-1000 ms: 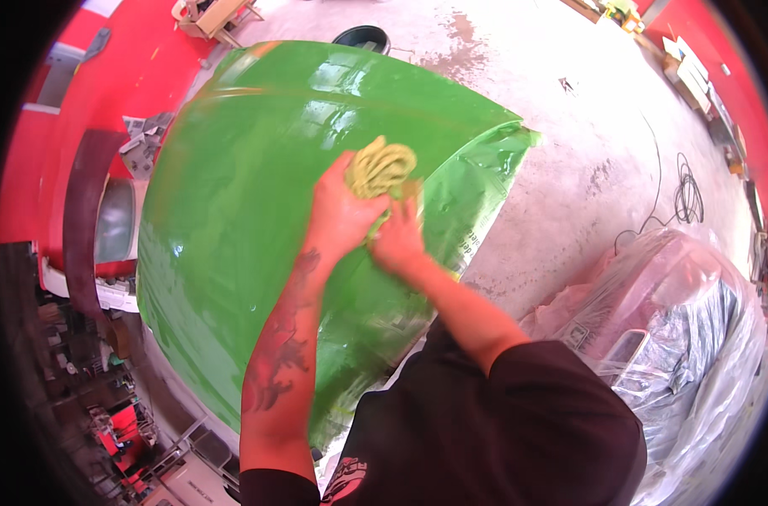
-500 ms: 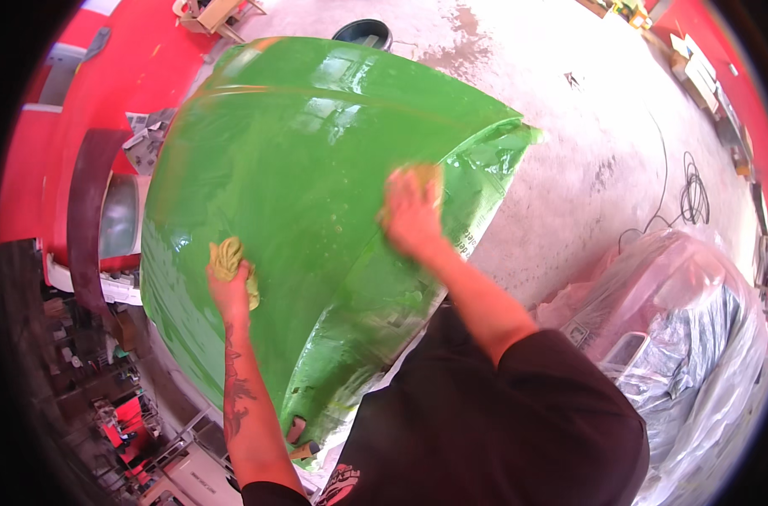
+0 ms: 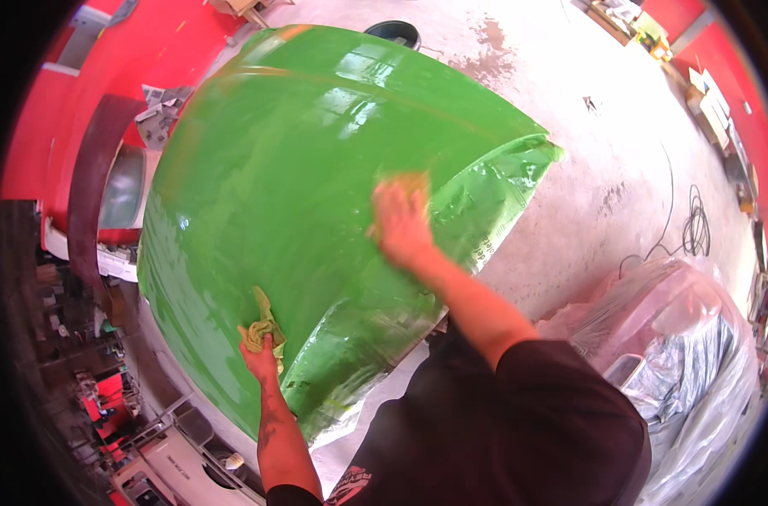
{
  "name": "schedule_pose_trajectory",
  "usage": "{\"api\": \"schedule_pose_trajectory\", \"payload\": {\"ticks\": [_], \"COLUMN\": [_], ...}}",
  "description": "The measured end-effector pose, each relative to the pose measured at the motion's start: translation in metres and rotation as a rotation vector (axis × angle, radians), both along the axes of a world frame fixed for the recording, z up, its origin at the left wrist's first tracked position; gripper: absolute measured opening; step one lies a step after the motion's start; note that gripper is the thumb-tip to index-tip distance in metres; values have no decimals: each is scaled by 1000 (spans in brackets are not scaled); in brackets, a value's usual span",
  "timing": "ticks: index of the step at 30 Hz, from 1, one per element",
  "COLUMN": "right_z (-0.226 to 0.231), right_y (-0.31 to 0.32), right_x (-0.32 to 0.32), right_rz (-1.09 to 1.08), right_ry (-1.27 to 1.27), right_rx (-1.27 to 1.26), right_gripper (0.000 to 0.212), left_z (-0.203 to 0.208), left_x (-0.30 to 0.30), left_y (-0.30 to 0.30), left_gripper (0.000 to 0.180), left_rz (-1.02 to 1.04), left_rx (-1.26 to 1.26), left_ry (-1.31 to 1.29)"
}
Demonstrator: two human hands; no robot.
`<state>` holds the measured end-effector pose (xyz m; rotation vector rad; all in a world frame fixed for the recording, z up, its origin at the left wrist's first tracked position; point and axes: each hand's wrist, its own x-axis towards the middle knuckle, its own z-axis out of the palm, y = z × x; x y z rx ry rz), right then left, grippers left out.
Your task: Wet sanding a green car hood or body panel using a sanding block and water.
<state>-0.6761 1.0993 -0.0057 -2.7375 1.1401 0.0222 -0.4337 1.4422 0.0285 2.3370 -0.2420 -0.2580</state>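
Note:
A large, glossy green car panel (image 3: 274, 169), shaped like a hood, spreads out before me with light reflections on its far part. Crumpled in my left hand (image 3: 260, 361) is a yellow cloth (image 3: 266, 325), near the panel's left near side. My right hand (image 3: 402, 226) is pressed to the panel's middle right, its fingertips smeared by motion. An orange-tan blur shows at those fingers; what lies under them I cannot make out. Shiny plastic film (image 3: 358, 337), also green in places, runs along the panel's near right edge.
A dark round tub (image 3: 394, 34) is on the concrete floor past the far edge. A plastic-draped object (image 3: 670, 337) stands at right, near a coiled black cable (image 3: 696, 223). At left are a dark curved part (image 3: 101, 181) and a cluttered metal rack (image 3: 160, 430).
My left hand has moved nearer to me with the cloth. The right hand has shifted slightly left on the panel. The whole view has turned a little.

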Motion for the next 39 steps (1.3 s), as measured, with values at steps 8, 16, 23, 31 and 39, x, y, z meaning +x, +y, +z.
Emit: {"api": "schedule_pose_trajectory", "payload": {"ticks": [8, 16, 23, 31, 39], "right_z": [3, -2, 5, -2, -16], "right_y": [-105, -9, -102, -139, -174], "right_x": [-25, -13, 12, -27, -11], "right_rz": [-8, 39, 72, -156, -317], "right_ry": [-124, 31, -15, 8, 19], "right_rx": [-113, -70, -91, 0, -18], "right_gripper": [68, 73, 71, 69, 72], "left_z": [-46, -38, -54, -49, -51], "left_x": [-9, -32, -30, -32, -40], "left_y": [10, -13, -12, -9, -16], "left_gripper": [82, 76, 73, 73, 72], "left_rz": [50, 222, 255, 267, 241], "left_rx": [12, 259, 302, 416, 446], "left_ry": [-185, -393, -450, -450, -520]}}
